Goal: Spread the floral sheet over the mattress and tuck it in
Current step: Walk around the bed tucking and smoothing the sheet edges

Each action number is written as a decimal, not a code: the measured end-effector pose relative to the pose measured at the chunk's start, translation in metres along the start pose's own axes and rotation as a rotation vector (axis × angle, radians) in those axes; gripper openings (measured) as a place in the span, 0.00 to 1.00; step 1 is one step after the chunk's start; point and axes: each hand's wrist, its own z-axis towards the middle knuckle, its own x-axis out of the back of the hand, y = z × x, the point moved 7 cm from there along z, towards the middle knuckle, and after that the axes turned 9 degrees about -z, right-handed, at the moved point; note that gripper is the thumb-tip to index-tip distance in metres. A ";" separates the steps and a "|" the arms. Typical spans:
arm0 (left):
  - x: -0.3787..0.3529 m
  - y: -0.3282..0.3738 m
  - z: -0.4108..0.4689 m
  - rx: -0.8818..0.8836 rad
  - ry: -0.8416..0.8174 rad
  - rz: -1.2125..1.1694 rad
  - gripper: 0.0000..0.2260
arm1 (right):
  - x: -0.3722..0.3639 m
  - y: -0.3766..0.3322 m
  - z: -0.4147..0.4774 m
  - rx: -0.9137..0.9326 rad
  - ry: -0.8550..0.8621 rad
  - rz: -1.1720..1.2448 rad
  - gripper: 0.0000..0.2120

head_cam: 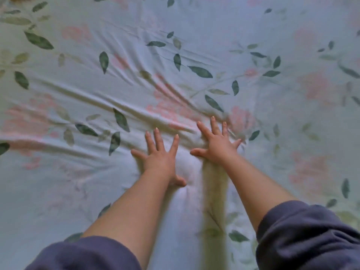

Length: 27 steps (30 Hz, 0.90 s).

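Bed surface fills view, covered all over by floral sheet (292, 55): pale blue, pink blooms, green leaves. I see both hands flat on it, mid-view, near each other, not touching. Left hand (159, 154): fingers straight, splayed, palm pressing cloth, gripping nothing. Right hand (216, 145): same, slightly farther out. Creases fan from hands toward left. Dark blue sleeves (307, 234) pushed up forearms.

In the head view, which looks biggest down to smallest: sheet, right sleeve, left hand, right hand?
1. sheet
2. right sleeve, though it's nearest the camera
3. left hand and right hand look alike
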 end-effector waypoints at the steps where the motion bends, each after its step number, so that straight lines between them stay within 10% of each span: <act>1: -0.010 0.023 -0.006 -0.026 -0.005 0.022 0.61 | -0.004 0.023 -0.008 -0.026 0.005 0.008 0.45; 12: -0.087 0.118 -0.118 -0.561 -0.227 0.270 0.35 | -0.051 0.169 -0.112 -0.411 -0.136 0.155 0.36; 16: -0.047 0.082 -0.140 -0.800 0.146 0.075 0.14 | -0.030 0.114 -0.119 -0.276 0.050 0.007 0.31; 18: -0.033 0.037 -0.127 -0.536 0.278 0.038 0.23 | -0.031 0.063 -0.120 -0.010 0.099 -0.128 0.30; 21: -0.057 -0.024 -0.115 -0.051 0.010 0.060 0.51 | -0.053 0.007 -0.133 0.279 0.059 -0.199 0.32; 27: -0.117 0.015 -0.133 -0.043 0.003 0.099 0.60 | -0.094 0.055 -0.146 0.286 0.082 -0.268 0.34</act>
